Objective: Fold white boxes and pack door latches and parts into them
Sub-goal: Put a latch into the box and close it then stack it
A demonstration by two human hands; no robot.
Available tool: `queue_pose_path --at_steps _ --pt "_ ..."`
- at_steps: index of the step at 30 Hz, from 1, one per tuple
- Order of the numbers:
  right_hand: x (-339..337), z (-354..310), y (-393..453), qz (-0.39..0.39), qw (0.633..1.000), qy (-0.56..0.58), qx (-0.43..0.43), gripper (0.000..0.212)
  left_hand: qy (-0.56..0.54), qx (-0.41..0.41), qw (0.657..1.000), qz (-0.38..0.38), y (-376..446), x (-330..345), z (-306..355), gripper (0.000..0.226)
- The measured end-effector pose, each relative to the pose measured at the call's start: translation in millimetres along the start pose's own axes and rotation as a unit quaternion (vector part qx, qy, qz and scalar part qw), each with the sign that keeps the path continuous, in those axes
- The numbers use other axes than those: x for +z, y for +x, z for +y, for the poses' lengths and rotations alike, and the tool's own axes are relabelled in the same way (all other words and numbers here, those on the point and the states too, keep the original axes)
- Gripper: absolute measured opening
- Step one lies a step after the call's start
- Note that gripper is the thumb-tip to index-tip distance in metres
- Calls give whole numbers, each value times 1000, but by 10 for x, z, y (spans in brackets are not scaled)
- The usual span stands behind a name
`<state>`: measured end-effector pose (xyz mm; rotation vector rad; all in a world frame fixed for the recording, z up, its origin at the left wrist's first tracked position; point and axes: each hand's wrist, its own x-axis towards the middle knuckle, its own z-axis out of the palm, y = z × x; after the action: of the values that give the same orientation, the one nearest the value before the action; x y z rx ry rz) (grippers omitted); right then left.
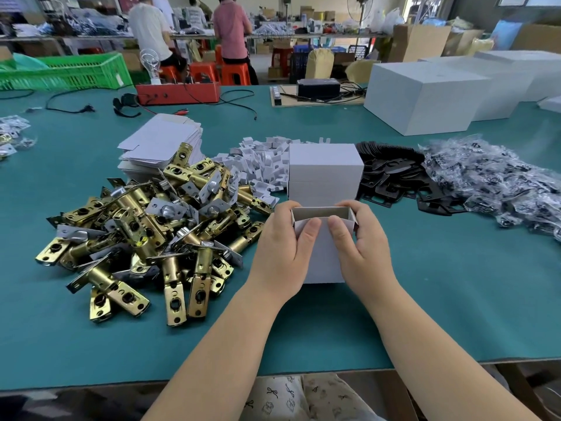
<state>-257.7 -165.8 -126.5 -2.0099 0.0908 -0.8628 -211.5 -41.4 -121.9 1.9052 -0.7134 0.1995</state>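
Gripping a small white box (322, 253) upright with both hands, left hand (282, 247) and right hand (362, 247); thumbs pressing the near flap inward. Best squared before tucking.

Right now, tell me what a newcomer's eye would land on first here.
Both hands, left hand and right hand, grip a small open white cardboard box at centre. Left of it sprawls a heap of brass-coloured metal door latches; to the right lie flat black metal plates.
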Motion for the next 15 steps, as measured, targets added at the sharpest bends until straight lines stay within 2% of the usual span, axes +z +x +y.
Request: queue_pose_path --at_steps 2,5,8,9,11,12,15 --pt "19 -12 -13 7 1000 -9 -29 23 -3 8 1000 8 -8 0 2 47" --pt "28 2 -10 19 996 -44 -69 37 -18 8 1000 9 -19 -7 -8 54" --pt "16 41 44 -28 998 -51 -3 48 -7 -16 1000 -9 15 -20 -36 56" --pt "16 50 56 -54 998 -40 17 45 -13 -30 999 -21 31 -24 -45 57" --pt "28 81 62 -87 995 -3 40 14 -37 -49 997 -36 58 -29 -69 49" --pt "35 90 64 -91 994 6 53 9 -48 -53 997 -39 65 -28 -88 40" --pt "43 105 59 -91 993 0 71 15 -63 -62 995 -38 64 -29 -108 15"
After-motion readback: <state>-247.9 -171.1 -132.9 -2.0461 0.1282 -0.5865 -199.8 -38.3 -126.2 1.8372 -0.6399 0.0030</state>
